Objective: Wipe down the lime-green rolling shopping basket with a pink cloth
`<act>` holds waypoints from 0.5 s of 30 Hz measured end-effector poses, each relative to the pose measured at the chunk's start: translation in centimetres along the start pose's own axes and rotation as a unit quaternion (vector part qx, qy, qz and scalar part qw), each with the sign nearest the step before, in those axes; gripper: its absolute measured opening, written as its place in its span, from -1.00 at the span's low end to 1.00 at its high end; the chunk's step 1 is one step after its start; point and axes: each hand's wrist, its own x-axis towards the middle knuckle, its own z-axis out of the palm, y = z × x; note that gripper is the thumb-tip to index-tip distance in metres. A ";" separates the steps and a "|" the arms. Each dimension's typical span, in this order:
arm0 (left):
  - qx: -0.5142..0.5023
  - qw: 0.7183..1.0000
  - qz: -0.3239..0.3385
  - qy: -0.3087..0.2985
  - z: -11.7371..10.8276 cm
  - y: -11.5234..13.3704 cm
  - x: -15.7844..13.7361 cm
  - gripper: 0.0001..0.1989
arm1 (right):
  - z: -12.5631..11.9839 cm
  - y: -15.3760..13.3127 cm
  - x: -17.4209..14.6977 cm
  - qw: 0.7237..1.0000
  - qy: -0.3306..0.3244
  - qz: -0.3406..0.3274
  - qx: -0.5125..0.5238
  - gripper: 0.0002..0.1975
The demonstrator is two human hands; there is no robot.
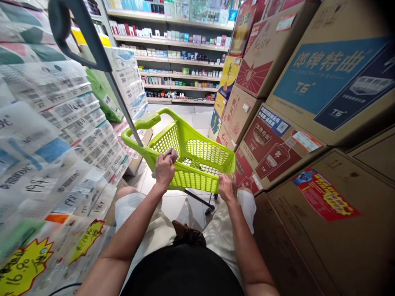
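A lime-green plastic shopping cart (202, 148) with perforated basket walls stands before my knees. My left hand (165, 169) is closed on a crumpled greyish-pink cloth (173, 155) at the near upper rim of the basket. Farther right, my right hand (227, 187) grips the near right corner of the cart's rim, thumb and fingers bent over the edge. From the cart's left side a grey metal pole (125, 107) rises to a dark grey handle (101, 61). Below the basket, a black caster wheel (210, 209) shows on the tiled floor.
Wrapped tissue packs (83, 119) are stacked close on the left, with yellow price signs (26, 265) in front. Large cardboard cartons (327, 82) wall off the right side. Shelves of small boxed goods (169, 39) stand at the back, beyond pale floor tiles (197, 119).
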 end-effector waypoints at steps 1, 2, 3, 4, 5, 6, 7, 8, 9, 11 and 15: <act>-0.014 1.000 0.002 -0.006 0.3 0.4 -0.1 -0.66 | -0.2 0.7 -0.2 1.000 0.008 0.013 0.014 -0.45; -0.033 0.999 0.021 -0.026 0.6 0.8 -0.3 -0.66 | -0.3 1.2 -0.5 0.999 0.014 0.021 0.031 -0.45; -0.053 0.996 0.050 -0.054 0.9 1.2 -0.5 -0.66 | -0.3 1.6 -0.6 0.998 0.020 0.022 0.049 -0.46; -0.068 0.991 0.077 -0.081 1.2 1.6 -0.7 -0.67 | -0.3 1.9 -0.8 0.997 0.025 0.021 0.066 -0.46; -0.077 0.988 0.092 -0.098 1.5 2.0 -0.9 -0.68 | -0.3 2.2 -0.9 0.996 0.030 0.023 0.079 -0.46; -0.077 0.988 0.092 -0.102 1.8 2.4 -1.0 -0.69 | -0.3 2.3 -1.0 0.995 0.034 0.027 0.088 -0.46; -0.070 0.990 0.077 -0.095 2.1 2.8 -1.1 -0.70 | -0.2 2.5 -1.1 0.994 0.038 0.032 0.096 -0.45; -0.059 0.993 0.055 -0.083 2.3 3.2 -1.3 -0.71 | -0.1 2.5 -1.2 0.993 0.042 0.037 0.104 -0.44; -0.048 0.996 0.037 -0.072 2.6 3.8 -1.5 -0.71 | 0.0 2.6 -1.2 0.992 0.045 0.040 0.114 -0.43; -0.039 0.996 0.044 -0.073 3.2 5.1 -2.3 -0.69 | 0.2 2.8 -1.3 0.988 0.049 0.036 0.142 -0.42; -0.043 0.986 0.133 -0.094 3.9 6.2 -2.8 -0.69 | 0.3 3.6 -1.7 0.976 0.058 0.047 0.204 -0.39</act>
